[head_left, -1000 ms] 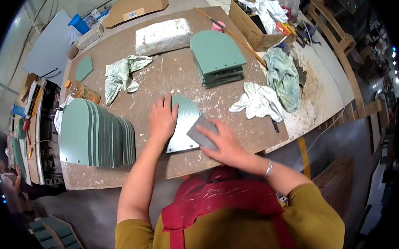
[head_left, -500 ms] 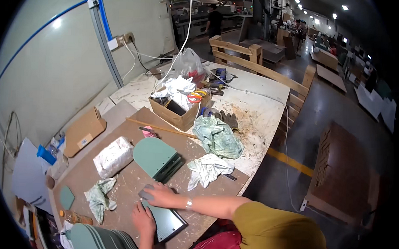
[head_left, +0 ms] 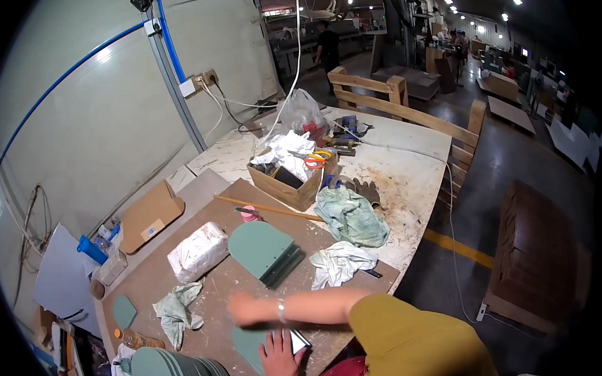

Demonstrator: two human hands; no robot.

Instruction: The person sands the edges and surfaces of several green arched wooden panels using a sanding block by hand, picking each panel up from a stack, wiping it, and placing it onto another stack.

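A flat green panel (head_left: 247,350) lies on the brown board close to me, and a bright reflection shows at its right end. My left hand (head_left: 281,360) rests on that panel with its fingers stretched out. Just beyond the panel's far edge is my right hand (head_left: 247,311), curled and blurred by motion; what its fingers hold is hidden. Farther off stands a stack of green round-ended panels (head_left: 261,245). Another stack of green panels (head_left: 159,366) is at the lower left edge.
Around the work lie a white wrapped bundle (head_left: 197,252), a greenish rag (head_left: 178,314), a white rag (head_left: 341,264) and a larger green cloth (head_left: 352,217). Behind stands a cardboard box (head_left: 287,187) with cloths and orange scissors. An amber bottle (head_left: 133,339) is at left.
My right hand has moved off the panel's far end, and the grey block under it no longer shows. My left hand has shifted right along the panel. The whole view has shifted slightly.
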